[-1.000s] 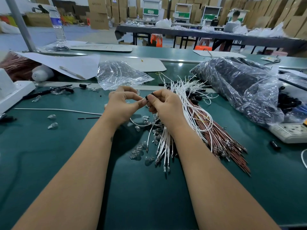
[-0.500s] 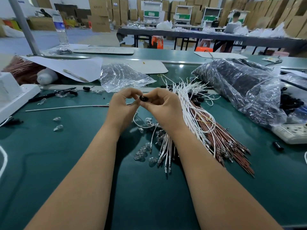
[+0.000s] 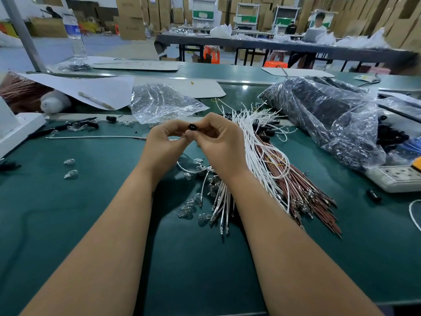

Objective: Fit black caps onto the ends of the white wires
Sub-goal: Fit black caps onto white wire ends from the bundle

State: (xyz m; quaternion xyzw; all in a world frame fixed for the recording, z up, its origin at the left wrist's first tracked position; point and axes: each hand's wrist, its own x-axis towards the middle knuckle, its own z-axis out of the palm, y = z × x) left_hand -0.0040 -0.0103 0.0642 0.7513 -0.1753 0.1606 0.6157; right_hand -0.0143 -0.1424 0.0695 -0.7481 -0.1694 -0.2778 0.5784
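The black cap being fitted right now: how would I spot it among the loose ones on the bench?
Start at the green bench and follow both forearms to where the left hand and right hand meet. The black cap is pinched between their fingertips, raised off the bench, unlike the caps lying loose by the white wires.

Factory floor: stacked cartons point(image 3: 129, 17), long worktables point(image 3: 284, 45).

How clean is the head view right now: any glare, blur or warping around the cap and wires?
Head view: the black cap between the left hand and right hand is sharp; the clear plastic bag and dark bag sparkle with glare; a ceiling light reflects off the green table; the table edges and forearms bow from wide-angle distortion; the background workers are soft.
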